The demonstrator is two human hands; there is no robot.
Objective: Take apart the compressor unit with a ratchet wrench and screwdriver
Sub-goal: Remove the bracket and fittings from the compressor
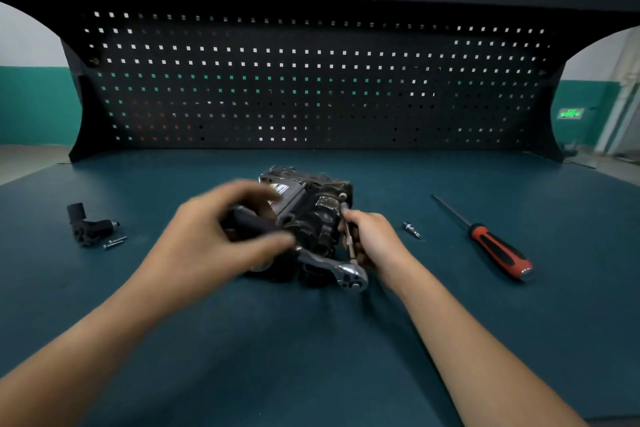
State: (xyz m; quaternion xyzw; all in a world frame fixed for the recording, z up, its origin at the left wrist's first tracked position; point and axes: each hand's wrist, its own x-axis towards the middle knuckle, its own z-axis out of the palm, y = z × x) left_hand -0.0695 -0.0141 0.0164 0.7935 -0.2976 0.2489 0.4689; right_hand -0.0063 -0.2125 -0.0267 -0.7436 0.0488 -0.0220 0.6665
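The dark compressor unit (311,204) lies in the middle of the green bench mat. A ratchet wrench (352,274) lies across its near side, chrome head to the right and black handle to the left. My left hand (221,232) is blurred; its thumb and fingers curl round the wrench's black handle. At the compressor's right side, my right hand (372,241) pinches a long silver bolt (347,218) that stands nearly upright. To the right, a screwdriver (491,244) with a red and black handle lies untouched on the mat.
A small silver fitting (412,230) lies between the compressor and the screwdriver. At the left lie a removed black part (88,227) and two loose screws (115,243). A black pegboard (311,87) closes the back of the bench.
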